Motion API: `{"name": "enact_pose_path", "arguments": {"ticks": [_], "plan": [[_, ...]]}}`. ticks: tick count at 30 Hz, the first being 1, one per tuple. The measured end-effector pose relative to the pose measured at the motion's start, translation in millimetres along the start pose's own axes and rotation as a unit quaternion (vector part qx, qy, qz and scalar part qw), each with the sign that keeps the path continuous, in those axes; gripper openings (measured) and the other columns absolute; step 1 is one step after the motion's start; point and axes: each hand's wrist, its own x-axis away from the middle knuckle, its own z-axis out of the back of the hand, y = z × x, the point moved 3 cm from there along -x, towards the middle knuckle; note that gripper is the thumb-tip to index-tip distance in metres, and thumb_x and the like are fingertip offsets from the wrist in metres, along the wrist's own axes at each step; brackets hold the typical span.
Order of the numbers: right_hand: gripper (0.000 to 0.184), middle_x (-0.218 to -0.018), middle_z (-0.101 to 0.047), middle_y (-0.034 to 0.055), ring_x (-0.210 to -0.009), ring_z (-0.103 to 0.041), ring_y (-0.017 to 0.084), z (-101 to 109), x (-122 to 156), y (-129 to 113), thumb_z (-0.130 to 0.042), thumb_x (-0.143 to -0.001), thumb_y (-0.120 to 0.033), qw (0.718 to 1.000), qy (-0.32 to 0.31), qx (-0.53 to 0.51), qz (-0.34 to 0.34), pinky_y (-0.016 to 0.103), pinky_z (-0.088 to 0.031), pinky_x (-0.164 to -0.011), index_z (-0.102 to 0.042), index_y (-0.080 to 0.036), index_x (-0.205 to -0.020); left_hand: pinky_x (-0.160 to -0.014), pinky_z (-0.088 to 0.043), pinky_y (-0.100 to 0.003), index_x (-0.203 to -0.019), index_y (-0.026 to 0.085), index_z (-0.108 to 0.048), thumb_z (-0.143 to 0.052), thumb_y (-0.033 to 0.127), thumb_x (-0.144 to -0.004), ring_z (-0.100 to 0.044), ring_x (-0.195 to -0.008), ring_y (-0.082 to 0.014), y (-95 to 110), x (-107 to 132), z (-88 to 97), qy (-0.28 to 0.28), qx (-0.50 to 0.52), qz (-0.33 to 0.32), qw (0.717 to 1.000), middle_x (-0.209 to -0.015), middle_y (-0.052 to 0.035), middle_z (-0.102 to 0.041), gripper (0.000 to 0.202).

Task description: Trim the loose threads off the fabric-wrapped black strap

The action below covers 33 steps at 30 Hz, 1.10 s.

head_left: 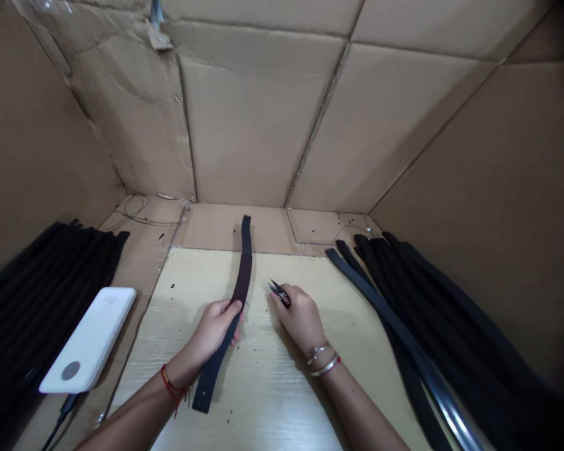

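Observation:
My left hand is closed around a dark strap, thumb on top. The strap runs from near the back of the board down toward me, with a brownish middle section and a small hole near its lower end. A short thread end sticks out from its edge beside my thumb. My right hand grips a small pair of black thread snips. Their pointed blades face up and left, a little apart, just right of the strap and not touching it.
Dark straps lie in a pile at the left and another at the right. A white power bank with a cable sits at left. Cardboard walls surround the pale board, which carries small dark scraps.

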Motion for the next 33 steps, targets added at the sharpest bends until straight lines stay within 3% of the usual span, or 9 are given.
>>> {"name": "enact_pose_path", "arguments": {"ticks": [2,5,10,13,15,22,26,29,33], "plan": [[0.026,-0.088,-0.059,0.012,-0.084,-0.055,0.024,-1,-1,4,-0.056,-0.091,-0.025,1.0,0.011,0.017,0.004,0.035,-0.044,-0.08,-0.068,-0.01,-0.108,-0.05,-0.041,-0.027,-0.074,0.017,-0.053,-0.038,0.064,-0.083,-0.054,-0.048,-0.0161,-3,0,-2.2,0.006,-0.053,-0.014,0.998,-0.052,-0.0017,-0.054,0.051],[0.033,-0.09,-0.057,0.014,-0.09,-0.053,0.026,-3,-1,7,-0.06,-0.089,-0.024,0.999,0.021,0.034,0.01,0.038,-0.045,-0.087,-0.068,-0.009,-0.117,-0.062,-0.044,-0.03,-0.071,0.016,-0.055,-0.036,0.06,-0.087,-0.061,-0.064,-0.0208,0,1,-2.0,0.031,-0.147,-0.044,0.988,-0.067,-0.0083,-0.063,0.05],[0.034,-0.094,-0.056,0.0141,-0.094,-0.052,0.026,-6,0,7,-0.055,-0.091,-0.021,0.998,0.025,0.054,0.006,0.038,-0.046,-0.088,-0.067,-0.01,-0.12,-0.079,-0.047,-0.031,-0.107,0.014,-0.062,-0.052,0.048,-0.084,-0.066,-0.095,-0.0264,14,11,1.0,0.058,-0.293,-0.058,0.952,-0.099,-0.0116,-0.07,0.042],[0.033,-0.097,-0.056,0.0145,-0.096,-0.05,0.026,-6,1,4,-0.052,-0.092,-0.02,0.998,0.021,0.063,-0.004,0.037,-0.043,-0.09,-0.067,-0.008,-0.12,-0.077,-0.048,-0.033,-0.131,0.014,-0.051,-0.06,0.038,-0.079,-0.067,-0.094,-0.0283,20,18,1.1,0.055,-0.372,-0.054,0.925,-0.102,-0.0108,-0.071,0.057],[0.033,-0.098,-0.056,0.0144,-0.097,-0.05,0.026,-5,1,1,-0.051,-0.093,-0.021,0.998,0.019,0.067,-0.009,0.036,-0.041,-0.091,-0.066,-0.008,-0.12,-0.075,-0.048,-0.034,-0.136,0.015,-0.047,-0.055,0.032,-0.082,-0.068,-0.091,-0.029,22,20,0.4,0.054,-0.416,-0.055,0.906,-0.1,-0.0108,-0.071,0.057],[0.032,-0.101,-0.055,0.014,-0.097,-0.049,0.026,-4,6,-7,-0.052,-0.093,-0.026,0.996,0.036,0.081,-0.018,0.039,-0.038,-0.087,-0.067,-0.011,-0.117,-0.067,-0.05,-0.04,-0.122,0.005,-0.056,-0.036,0.029,-0.092,-0.07,-0.08,-0.0346,19,21,-6.3,0.06,-0.523,-0.054,0.849,-0.086,-0.019,-0.071,0.044],[0.028,-0.098,-0.055,0.0136,-0.094,-0.05,0.026,-7,7,-6,-0.056,-0.089,-0.024,0.996,0.06,0.06,-0.007,0.04,-0.04,-0.085,-0.069,-0.012,-0.111,-0.068,-0.051,-0.038,-0.117,0.006,-0.059,-0.036,0.029,-0.093,-0.071,-0.081,-0.0324,21,19,-2.8,0.046,-0.542,-0.071,0.836,-0.087,-0.0187,-0.072,0.041],[0.028,-0.094,-0.055,0.0122,-0.092,-0.052,0.024,13,1,-12,-0.058,-0.088,-0.027,0.996,0.09,0.016,0.019,0.039,-0.045,-0.086,-0.069,-0.011,-0.108,-0.071,-0.052,-0.038,-0.114,0.008,-0.061,-0.042,0.033,-0.091,-0.07,-0.085,-0.0321,26,18,7.0,0.024,-0.543,-0.095,0.834,-0.09,-0.0169,-0.072,0.039],[0.048,-0.106,-0.053,0.0136,-0.102,-0.054,0.022,86,4,-43,-0.051,-0.094,-0.035,0.978,0.18,-0.068,0.086,0.039,-0.048,-0.093,-0.052,-0.009,-0.135,-0.075,-0.052,-0.037,-0.116,0.011,-0.062,-0.044,0.039,-0.092,-0.07,-0.087,-0.0286,33,17,19.5,0.01,-0.539,-0.113,0.835,-0.091,-0.0135,-0.073,0.041]]}}
